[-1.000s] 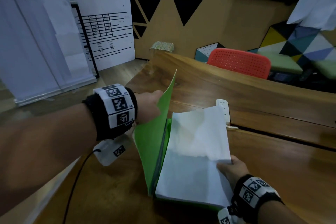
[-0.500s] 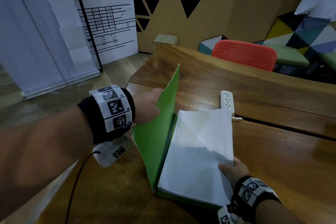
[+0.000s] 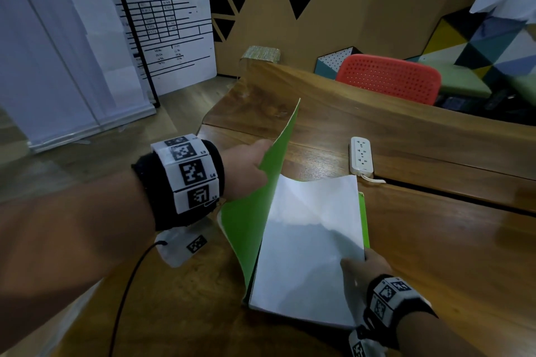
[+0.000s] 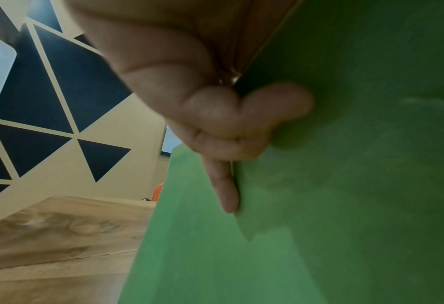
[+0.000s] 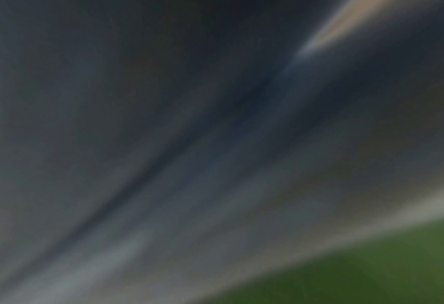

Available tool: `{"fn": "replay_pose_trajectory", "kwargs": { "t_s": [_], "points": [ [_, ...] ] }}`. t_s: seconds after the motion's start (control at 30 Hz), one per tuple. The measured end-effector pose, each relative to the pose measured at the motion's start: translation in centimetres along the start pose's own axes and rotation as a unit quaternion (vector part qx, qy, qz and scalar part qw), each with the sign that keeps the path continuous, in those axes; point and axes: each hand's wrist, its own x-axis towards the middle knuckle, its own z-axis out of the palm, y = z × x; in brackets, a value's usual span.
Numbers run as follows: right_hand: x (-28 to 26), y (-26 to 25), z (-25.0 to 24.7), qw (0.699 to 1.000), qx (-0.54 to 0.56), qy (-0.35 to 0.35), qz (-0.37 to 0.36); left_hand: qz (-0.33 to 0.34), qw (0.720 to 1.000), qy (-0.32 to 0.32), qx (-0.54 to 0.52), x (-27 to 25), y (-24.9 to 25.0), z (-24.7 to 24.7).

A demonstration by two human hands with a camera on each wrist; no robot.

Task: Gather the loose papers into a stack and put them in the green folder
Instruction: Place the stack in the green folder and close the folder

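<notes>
Wooden table (image 3: 435,255) fills the lower frame. On it, at lower middle, lies the green folder (image 3: 246,226) with the papers (image 3: 307,255) stacked inside. Left hand (image 3: 246,171) pinches the raised cover, fingers curled. Right hand (image 3: 368,269) pinches the papers' right edge.

Your green folder (image 3: 246,229) is lying open on the wooden surface (image 3: 449,240), its front cover standing up nearly vertical at the left. The white stack of papers (image 3: 307,255) is resting inside on the back cover, its top sheet bowing upward, slightly creased.
</notes>
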Motion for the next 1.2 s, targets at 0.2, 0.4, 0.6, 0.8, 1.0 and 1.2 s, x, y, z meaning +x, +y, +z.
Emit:
{"fn": "replay_pose_trajectory", "kwargs": {
  "t_s": [0.2,0.4,0.6,0.8,1.0,1.2],
  "points": [
    [-0.1,0.1,-0.5,0.999,-0.033,-0.004,0.005,0.005,1.000,-0.003,0.021,0.5,0.6,0.5],
    [0.7,-0.2,-0.5,1.000,0.000,-0.008,0.003,-0.001,1.000,-0.002,0.022,0.4,1.1,0.7],
    [1.2,-0.2,-0.4,0.999,-0.021,-0.045,-0.010,-0.005,1.000,-0.001,0.016,0.3,1.3,0.7],
    [1.2,-0.6,-0.7,0.992,-0.094,-0.075,-0.033,-0.003,1.000,-0.001,0.020,0.1,1.7,1.0],
    [1.2,-0.5,-0.7,0.986,-0.148,-0.072,-0.026,-0.004,1.000,0.007,0.024,-0.2,2.0,1.1],
    [1.7,-0.5,-0.3,0.986,-0.157,-0.063,-0.009,-0.009,0.999,0.010,0.042,-0.3,2.3,1.2]
  ]
}}
